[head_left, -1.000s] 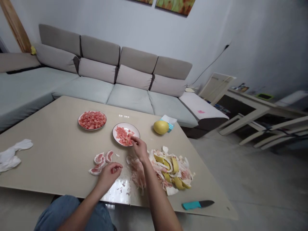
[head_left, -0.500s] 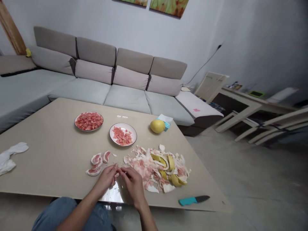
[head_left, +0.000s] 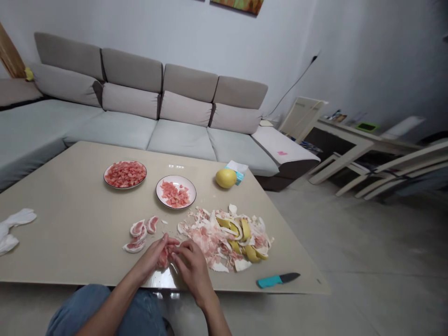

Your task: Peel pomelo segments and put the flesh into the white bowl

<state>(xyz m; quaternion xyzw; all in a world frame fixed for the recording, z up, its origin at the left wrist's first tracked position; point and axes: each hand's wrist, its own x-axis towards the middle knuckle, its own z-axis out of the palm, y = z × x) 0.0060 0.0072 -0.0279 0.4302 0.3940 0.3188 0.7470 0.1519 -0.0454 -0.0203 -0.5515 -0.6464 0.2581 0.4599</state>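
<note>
Above the table's front edge, my left hand (head_left: pixel 156 255) is closed around a pink pomelo segment (head_left: pixel 163 259), its red flesh showing below the fingers. My right hand (head_left: pixel 191 267) meets it from the right, fingertips pinched at the segment's side; what exactly they grip is too small to make out. Just beyond my left hand lie several pomelo segments with white skin (head_left: pixel 137 236). To the right of my hands spreads a heap of peel and membrane (head_left: pixel 224 238). A white plate (head_left: pixel 191 186) with some pink flesh pieces stands past my hands.
A fuller plate of pink flesh (head_left: pixel 125 174) stands farther left. A whole yellow pomelo (head_left: pixel 226 178) rests by a tissue pack (head_left: pixel 240 176). A knife with a teal handle (head_left: pixel 270 281) lies near the front right edge. White cloth (head_left: pixel 16 224) lies at the left.
My left hand has turned and opened up slightly, so more of the pomelo segment's red flesh shows. My right fingers stay close against it. The whole view has shifted slightly.
</note>
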